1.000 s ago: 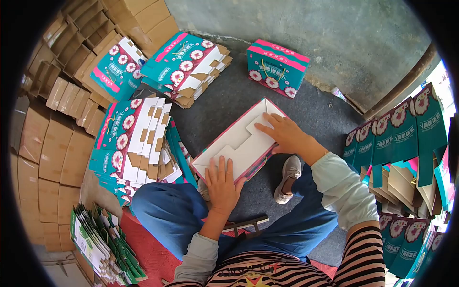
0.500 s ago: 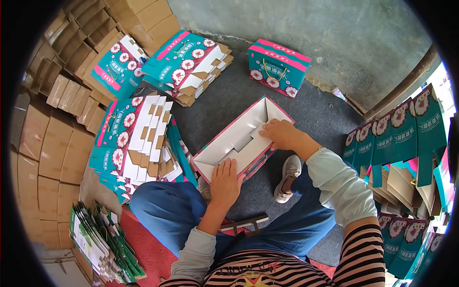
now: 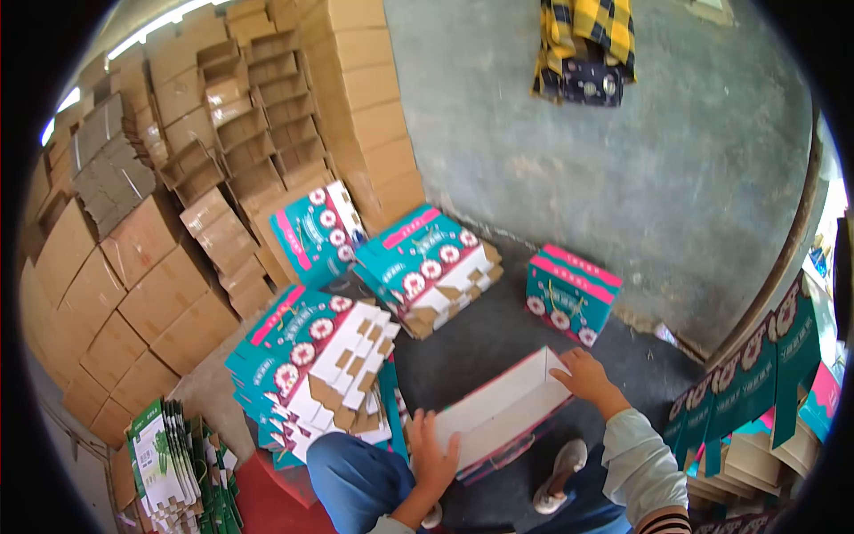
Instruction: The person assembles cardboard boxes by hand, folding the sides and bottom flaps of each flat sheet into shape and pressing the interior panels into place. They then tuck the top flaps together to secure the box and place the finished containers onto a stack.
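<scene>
An open-topped gift box [image 3: 507,411], white inside with teal and pink outside, lies lengthwise in front of my knees. My left hand [image 3: 433,456] grips its near left end, thumb apart from the fingers. At the far right end, my right hand [image 3: 587,381] holds the rim with fingers curled over the edge. The box's inner floor looks flat and white. A closed teal gift box [image 3: 569,298] with a pink band and a yellow cord handle stands by the wall. Beside my left knee lies a stack of flattened teal boxes [image 3: 302,365].
Another teal stack [image 3: 427,267] lies farther back, near a leaning teal box [image 3: 316,231]. Brown cartons [image 3: 160,294] rise high on the left. Green flattened boxes [image 3: 169,463] stand at lower left. Teal sheets [image 3: 747,383] line the right. Yellow-checked cloth [image 3: 605,27] hangs on the wall.
My view has tilted up, showing more wall and cartons. My hands have moved from the flaps inside the box to its two ends, and the inner floor now looks flat.
</scene>
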### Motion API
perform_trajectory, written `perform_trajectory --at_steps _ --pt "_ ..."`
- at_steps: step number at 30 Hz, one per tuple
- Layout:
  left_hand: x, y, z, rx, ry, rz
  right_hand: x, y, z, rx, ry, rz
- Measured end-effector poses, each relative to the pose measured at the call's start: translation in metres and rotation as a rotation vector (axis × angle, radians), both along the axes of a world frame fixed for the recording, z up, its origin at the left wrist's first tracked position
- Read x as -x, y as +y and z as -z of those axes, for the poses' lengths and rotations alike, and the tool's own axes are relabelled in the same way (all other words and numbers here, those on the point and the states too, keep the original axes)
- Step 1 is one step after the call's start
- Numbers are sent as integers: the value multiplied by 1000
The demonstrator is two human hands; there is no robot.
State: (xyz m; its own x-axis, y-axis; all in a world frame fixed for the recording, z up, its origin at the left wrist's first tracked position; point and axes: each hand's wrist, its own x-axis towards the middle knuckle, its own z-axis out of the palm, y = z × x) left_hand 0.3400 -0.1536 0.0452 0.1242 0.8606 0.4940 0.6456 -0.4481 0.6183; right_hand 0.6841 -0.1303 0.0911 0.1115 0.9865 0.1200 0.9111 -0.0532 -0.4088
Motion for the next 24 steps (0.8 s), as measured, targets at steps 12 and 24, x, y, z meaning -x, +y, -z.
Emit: perform_trajectory --at_steps 12,24 --pt "39 67 63 1586 -902 -66 -25 28 55 326 226 111" --pt "39 50 53 1470 -889 -43 -24 26 56 364 197 80"
